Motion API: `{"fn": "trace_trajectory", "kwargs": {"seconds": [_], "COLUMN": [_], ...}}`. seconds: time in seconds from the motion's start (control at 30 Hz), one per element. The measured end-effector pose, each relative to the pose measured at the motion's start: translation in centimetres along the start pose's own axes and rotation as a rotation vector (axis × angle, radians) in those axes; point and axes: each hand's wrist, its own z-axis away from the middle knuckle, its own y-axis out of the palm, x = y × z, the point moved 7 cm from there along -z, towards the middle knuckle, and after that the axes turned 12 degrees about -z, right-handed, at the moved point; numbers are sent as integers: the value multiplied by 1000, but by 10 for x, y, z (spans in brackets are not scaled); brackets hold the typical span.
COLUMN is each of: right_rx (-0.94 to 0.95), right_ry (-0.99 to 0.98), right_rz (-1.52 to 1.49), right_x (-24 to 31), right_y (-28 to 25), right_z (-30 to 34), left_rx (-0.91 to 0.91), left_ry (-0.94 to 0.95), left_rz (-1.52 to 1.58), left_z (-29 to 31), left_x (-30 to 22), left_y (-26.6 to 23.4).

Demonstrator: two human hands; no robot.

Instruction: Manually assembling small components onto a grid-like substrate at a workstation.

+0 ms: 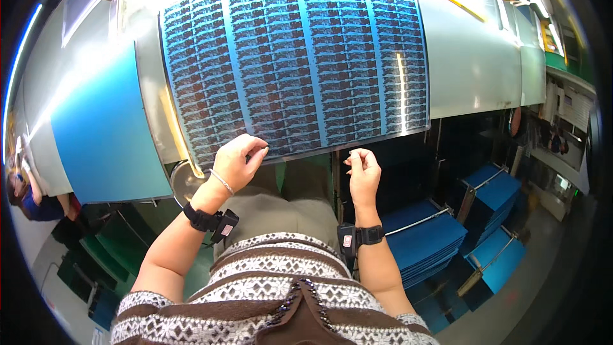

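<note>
A large blue sheet with dark printed patterns in repeated columns lies before me, its glossy clear margin catching the light. My left hand is at its near edge, over the lower left part, fingers curled and thumb close to the index finger. Whether it pinches the edge or something small, I cannot make out. Just off the same edge, further right, my right hand is closed with thumb and fingertips together. Anything between those fingertips is too small to see. Both wrists wear black straps with small boxes.
The pale worktable extends right, and a plain blue sheet lies left. A yellow strip runs along the patterned sheet's left side. Stacked blue sheets sit on racks at lower right. Another person is at far left.
</note>
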Motion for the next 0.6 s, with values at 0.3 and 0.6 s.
{"fn": "trace_trajectory", "kwargs": {"seconds": [0.3, 0.6], "right_rx": [87, 155], "right_ry": [-360, -378], "right_rz": [355, 312], "right_x": [29, 23], "right_y": [1, -7], "right_z": [-20, -25], "left_rx": [-132, -3], "left_ry": [-87, -309], "left_rz": [-129, -308], "left_z": [-4, -16], "left_x": [-17, -13], "left_y": [23, 32]}}
